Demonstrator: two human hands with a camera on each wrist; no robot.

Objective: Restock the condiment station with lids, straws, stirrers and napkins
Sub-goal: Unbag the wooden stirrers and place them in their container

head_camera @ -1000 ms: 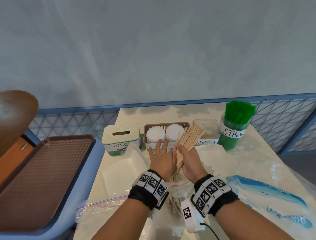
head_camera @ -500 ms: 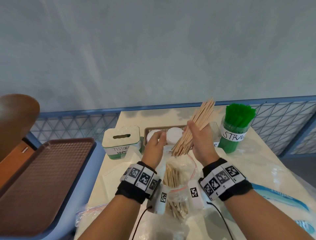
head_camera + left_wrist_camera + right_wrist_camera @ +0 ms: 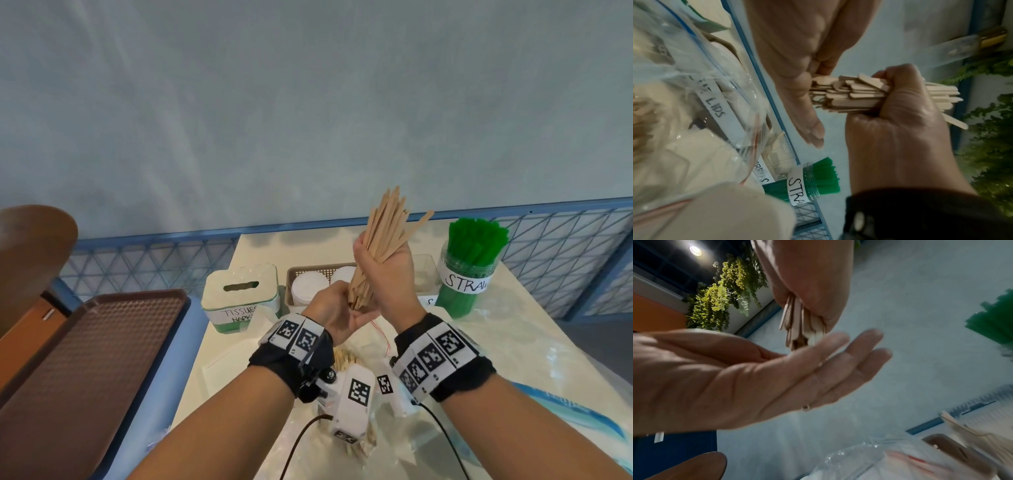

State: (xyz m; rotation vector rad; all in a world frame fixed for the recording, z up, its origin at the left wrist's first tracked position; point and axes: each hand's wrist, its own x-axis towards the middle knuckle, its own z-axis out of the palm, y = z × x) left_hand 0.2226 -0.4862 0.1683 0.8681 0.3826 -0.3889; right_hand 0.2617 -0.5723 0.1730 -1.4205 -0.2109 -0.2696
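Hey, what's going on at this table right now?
A person is restocking a condiment station. Their right hand grips a bundle of flat wooden stirrers upright above the table, while the open left hand sits flat under the bundle's lower ends, apparently squaring them up. Behind stand a clear jar of green straws, a brown basket of white lids and a green-and-white tissue box. The clear stirrer bin looks not yet filled.
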